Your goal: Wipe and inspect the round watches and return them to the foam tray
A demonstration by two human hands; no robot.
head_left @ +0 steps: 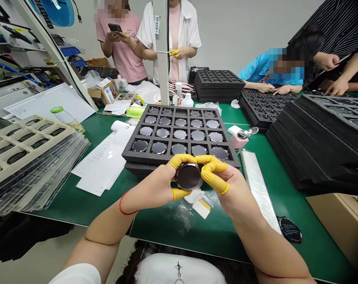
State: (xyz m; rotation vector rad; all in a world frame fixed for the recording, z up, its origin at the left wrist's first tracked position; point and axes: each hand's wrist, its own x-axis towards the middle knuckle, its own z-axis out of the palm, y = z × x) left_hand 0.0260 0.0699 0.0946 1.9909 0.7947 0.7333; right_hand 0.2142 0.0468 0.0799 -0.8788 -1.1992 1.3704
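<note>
A round smartwatch case (189, 176) with a dark screen and a metal rim is held up between my two hands, face towards me. My left hand (163, 182) grips its left side, thumb below and forefinger on top. From the other side, my right hand (230, 185) pinches the right edge and top. Yellow finger cots cover the fingertips of both. Just behind them lies a black foam tray (127, 152) with rows of similar round watch cases, stacked on another tray. Scraps of clear plastic and a small white-and-yellow paper piece (201, 209) lie beneath my hands.
Stacked plastic trays (34, 165) and paper sheets (100, 169) are on the left. To the right are a pink pump bottle (239, 139), a long white strip (257, 185), a loose round watch part (289, 228), a cardboard box (335, 225) and black tray stacks (309, 146). Several people are across the table.
</note>
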